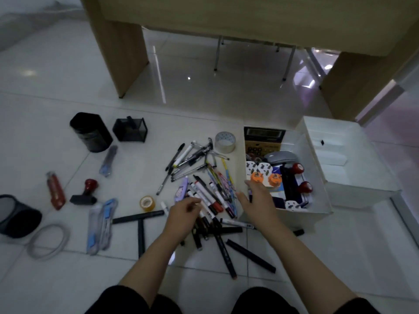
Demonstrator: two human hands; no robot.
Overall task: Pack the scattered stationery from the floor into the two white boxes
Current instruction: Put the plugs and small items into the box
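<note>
A heap of pens and markers [204, 177] lies on the tiled floor in front of me. My left hand [182, 215] hovers over the markers with fingers loosely curled; I cannot see anything in it. My right hand [256, 200] is at the near-left corner of the first white box [322, 177], fingers spread, and a purple-and-black thing shows beneath them; the grip is hidden. That box holds a calculator [263, 134], a grey mouse [281, 156], red stamps [305, 186] and orange tape rolls. The second white box [353, 168] stands beside it on the right.
On the floor at left lie a black round cup [90, 132], a mesh pen holder [130, 130], a red cutter [55, 191], a red-handled stamp [85, 192], a white cable [48, 241], bagged rulers [101, 225] and tape rolls [147, 203]. A wooden desk [249, 17] stands beyond.
</note>
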